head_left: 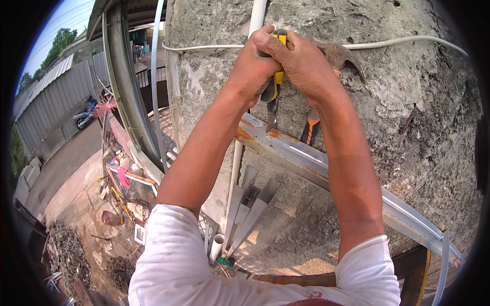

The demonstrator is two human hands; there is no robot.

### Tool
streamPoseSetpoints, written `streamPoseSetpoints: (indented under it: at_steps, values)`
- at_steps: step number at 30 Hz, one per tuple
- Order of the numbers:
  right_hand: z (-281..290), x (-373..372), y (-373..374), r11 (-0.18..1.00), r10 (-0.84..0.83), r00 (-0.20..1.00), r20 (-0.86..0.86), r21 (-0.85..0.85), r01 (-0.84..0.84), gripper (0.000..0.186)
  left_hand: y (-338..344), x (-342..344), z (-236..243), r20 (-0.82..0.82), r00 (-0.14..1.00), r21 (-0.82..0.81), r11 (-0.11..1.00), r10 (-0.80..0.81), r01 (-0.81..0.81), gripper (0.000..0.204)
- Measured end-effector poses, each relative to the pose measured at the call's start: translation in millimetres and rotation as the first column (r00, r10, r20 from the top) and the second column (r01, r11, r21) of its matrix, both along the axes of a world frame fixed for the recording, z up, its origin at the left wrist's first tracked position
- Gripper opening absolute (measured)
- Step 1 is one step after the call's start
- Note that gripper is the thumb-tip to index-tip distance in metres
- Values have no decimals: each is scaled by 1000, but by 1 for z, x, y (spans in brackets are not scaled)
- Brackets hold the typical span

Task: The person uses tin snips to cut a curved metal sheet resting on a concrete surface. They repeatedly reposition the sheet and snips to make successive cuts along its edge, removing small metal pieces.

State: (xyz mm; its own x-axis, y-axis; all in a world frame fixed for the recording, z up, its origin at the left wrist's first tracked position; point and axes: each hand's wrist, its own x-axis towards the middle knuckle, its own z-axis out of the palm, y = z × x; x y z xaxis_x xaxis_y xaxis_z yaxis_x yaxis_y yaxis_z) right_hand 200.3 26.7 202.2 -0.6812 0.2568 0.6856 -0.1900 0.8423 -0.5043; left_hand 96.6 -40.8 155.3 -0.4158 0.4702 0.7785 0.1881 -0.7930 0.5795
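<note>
Both my hands are wrapped together around the yellow and black handles of what look like tin snips (278,76). My left hand (256,66) grips from the left, and my right hand (308,65) closes over from the right, thumb across the top. The dark metal jaws point down to the near edge of a rust-stained metal channel (301,153); whether they bite into it is unclear. Partly hidden behind my right wrist, a claw hammer (343,57) with an orange and black handle rests on the rough concrete.
The weathered concrete surface (408,102) bears a thin white cable (403,41) and a pale pipe (258,15). Below stand several metal strips (250,214) and a white pipe (216,246). Rubble and scrap (127,204) lie lower left; a motorcycle (86,115) stands beside the corrugated fence.
</note>
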Motion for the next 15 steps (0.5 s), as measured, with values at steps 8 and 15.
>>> streamPoseSetpoints:
  at_steps: [8, 15]
  values:
    - [13, 14, -4, 886, -366, 927, 81, 334, 321, 65, 4, -7, 8, -60, 986, -70, 986, -156, 152, 47]
    - [16, 15, -7, 824, -383, 835, -396, 262, 502, 48, 12, -8, 2, -116, 989, 81, 991, -95, 105, 40]
